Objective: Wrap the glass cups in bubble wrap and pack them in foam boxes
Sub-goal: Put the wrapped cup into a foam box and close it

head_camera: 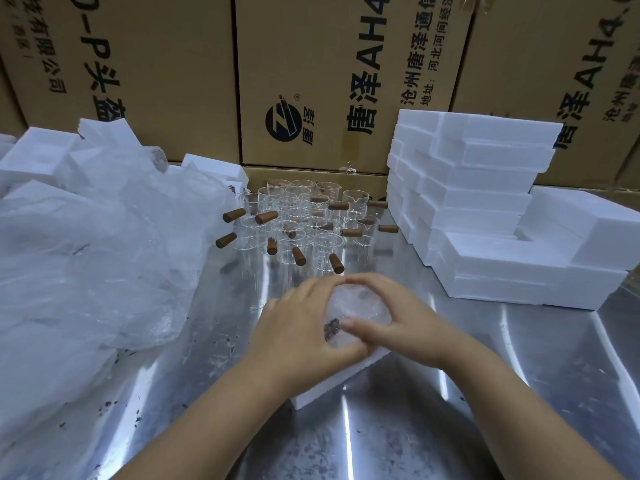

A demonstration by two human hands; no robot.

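A glass cup wrapped in bubble wrap sits between both hands, over a white foam box lying on the steel table. My left hand curls round its left side. My right hand curls round the right side, thumb across the wrap beside the cup's brown handle end. The fingertips of both hands meet at the far side. The box is mostly hidden under my hands. Several bare glass cups with brown wooden handles stand in a cluster behind.
A heap of bubble wrap covers the table's left side over loose foam pieces. Stacks of white foam boxes stand at the right. Cardboard cartons wall off the back. Bare steel table lies near me.
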